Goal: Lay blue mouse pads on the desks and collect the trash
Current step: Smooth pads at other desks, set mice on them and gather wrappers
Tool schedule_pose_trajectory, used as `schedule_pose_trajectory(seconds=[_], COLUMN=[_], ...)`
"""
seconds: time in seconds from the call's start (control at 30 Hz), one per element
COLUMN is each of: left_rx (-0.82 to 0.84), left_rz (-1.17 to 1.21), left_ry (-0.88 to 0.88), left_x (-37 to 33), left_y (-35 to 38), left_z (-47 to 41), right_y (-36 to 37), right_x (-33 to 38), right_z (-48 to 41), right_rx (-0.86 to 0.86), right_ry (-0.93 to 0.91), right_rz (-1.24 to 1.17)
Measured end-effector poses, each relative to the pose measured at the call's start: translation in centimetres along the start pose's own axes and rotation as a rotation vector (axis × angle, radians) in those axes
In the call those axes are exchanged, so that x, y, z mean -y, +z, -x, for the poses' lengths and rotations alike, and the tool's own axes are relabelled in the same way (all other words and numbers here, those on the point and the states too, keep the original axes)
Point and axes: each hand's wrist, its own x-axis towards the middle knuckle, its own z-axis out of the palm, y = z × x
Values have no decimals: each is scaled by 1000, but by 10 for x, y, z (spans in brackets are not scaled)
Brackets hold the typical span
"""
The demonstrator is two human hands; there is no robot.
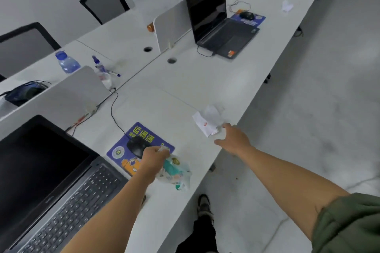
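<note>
My left hand (153, 157) grips a crumpled clear plastic bag of trash (174, 172) just above the desk, next to a blue mouse pad (139, 148) with a black mouse (137, 145) on it. My right hand (233, 139) is open, fingers spread, its fingertips at the near edge of a crumpled white paper (208, 120) lying near the desk's front edge. A second blue mouse pad (249, 19) with a mouse lies beside the far laptop. Another crumpled white paper (287, 5) lies further along the desk.
A long white desk (205, 80) runs away from me. An open laptop (53, 181) stands at near left, another laptop (218, 20) further on. White dividers, a water bottle (66, 62), pens and cables sit at left. Black chairs stand behind. Grey floor lies at right.
</note>
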Motion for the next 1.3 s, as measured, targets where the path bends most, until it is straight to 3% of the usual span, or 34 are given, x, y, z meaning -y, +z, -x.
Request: schedule_pose_trajectory(seconds=[0.13,0.33,0.47,0.6,0.7,0.97,1.3], left_rx=[-14,-25,-26,10,27,158,286], left_rz=[-15,-151,-188,-303,-396,-416,-620], left_ry=[-32,-68,-92,-75,-18,93,256], left_x=[-32,-59,-78,-116,-159,-266,-352], left_y=[20,43,67,111,161,307,402], left_z=[-41,-72,-88,-101,-112,-132,-197], right_y=[-4,21,24,-21,-80,-225,-308], right_x=[12,7,-7,-38,-74,-158,-218], right_z=[-60,-103,-129,-172,-212,-295,-373], right_rx=[-14,131,48,237,282,338,322], right_ry=[-26,-131,-281,-330,-325,-353,-327], right_rz=[137,324,461,342,198,9,-22])
